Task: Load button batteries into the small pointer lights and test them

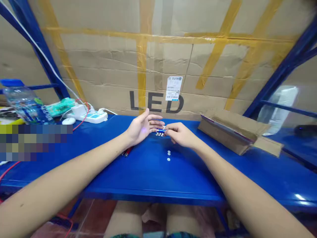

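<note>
On blue table (148,178): right hand (180,135) grips small blue cylinder (160,131); cardboard box (232,130) shut.

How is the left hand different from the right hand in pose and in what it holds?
The left hand is open, palm turned toward the right hand, fingers spread; the right hand is curled. The right hand pinches a small blue and silver cylinder; the left hand grips nothing, with a faint bluish glow on its palm. Both hover above the blue table.

worktop (148,175): blue
torch (160,132): blue and silver
button cells (168,156): white
cardboard wall (173,59): brown, yellow tape, black "LED"
power strip (90,116): white
cable (83,119): red
</note>
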Action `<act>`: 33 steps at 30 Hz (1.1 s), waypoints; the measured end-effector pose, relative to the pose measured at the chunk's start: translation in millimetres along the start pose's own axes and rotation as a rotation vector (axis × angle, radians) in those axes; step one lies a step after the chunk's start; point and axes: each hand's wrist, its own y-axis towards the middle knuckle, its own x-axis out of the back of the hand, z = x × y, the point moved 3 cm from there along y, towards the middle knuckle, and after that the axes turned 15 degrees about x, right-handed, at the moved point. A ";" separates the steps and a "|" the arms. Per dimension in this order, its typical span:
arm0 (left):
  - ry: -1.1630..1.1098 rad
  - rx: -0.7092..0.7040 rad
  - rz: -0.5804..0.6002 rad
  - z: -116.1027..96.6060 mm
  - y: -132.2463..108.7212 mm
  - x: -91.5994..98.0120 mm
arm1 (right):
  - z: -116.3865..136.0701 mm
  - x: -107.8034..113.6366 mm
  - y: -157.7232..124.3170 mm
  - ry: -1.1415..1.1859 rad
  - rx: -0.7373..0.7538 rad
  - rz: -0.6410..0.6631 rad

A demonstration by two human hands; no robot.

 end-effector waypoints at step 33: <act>0.012 0.001 0.022 0.2 -2.1 -1.1 | 2.2 1.8 1.2 -0.032 -0.001 -0.085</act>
